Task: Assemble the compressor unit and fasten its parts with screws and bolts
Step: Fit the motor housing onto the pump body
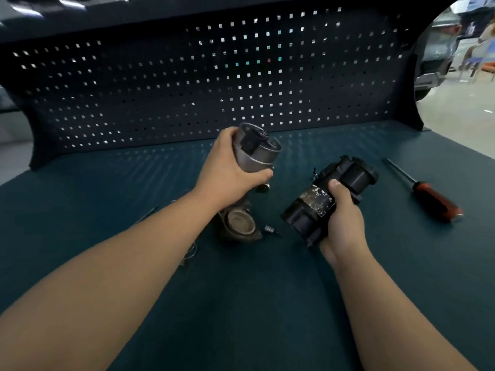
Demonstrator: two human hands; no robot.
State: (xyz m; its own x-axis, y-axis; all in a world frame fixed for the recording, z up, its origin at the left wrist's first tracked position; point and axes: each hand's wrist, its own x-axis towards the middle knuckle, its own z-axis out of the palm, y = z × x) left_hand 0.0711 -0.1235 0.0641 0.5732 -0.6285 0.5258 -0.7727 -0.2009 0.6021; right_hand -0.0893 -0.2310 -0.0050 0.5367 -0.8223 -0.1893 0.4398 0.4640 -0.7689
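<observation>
My left hand (227,170) grips a grey metal cylinder housing (254,153) with a black insert at its open top, lifted above the bench. My right hand (342,218) holds a black motor body (321,199) with a worn label, tilted, its far end pointing up and right. A round grey flanged end cap (239,224) lies on the bench under my left forearm. A small bolt (270,230) lies just right of the cap. Another small screw (315,173) stands behind the motor body.
A screwdriver with a red and black handle (434,200) lies at the right on the teal bench top (241,303). A dark pegboard (187,84) closes off the back. A thin rod (147,214) and wire clips (190,253) lie by my left forearm.
</observation>
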